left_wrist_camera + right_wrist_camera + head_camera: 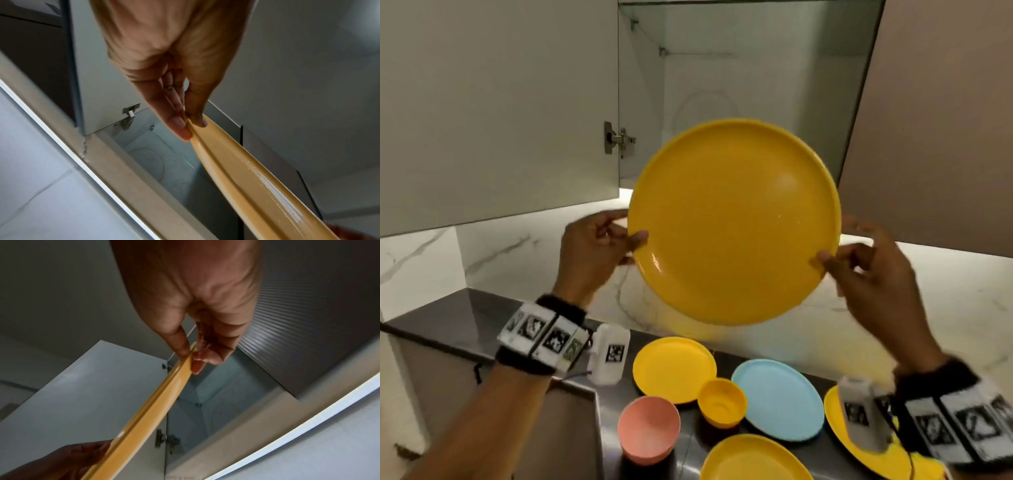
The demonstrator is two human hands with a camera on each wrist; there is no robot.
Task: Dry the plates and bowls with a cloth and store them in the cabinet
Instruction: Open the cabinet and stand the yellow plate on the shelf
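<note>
A large yellow plate (732, 222) is held up in the air, tilted toward me, in front of the open wall cabinet (739, 85). My left hand (599, 240) pinches its left rim between thumb and fingers, and the same pinch shows in the left wrist view on the plate's edge (236, 170). My right hand (866, 263) pinches the right rim, thumb on the face; the right wrist view shows the rim (148, 405) seen edge-on. The cabinet's lower shelf looks bare. No cloth is in view.
On the steel counter (465, 318) below lie a small yellow plate (674, 370), a blue plate (779, 399), a yellow bowl (722, 401), a pink bowl (649, 428) and two more yellow plates (753, 459) (839, 425). Both cabinet doors (493, 102) (945, 120) stand open beside the plate.
</note>
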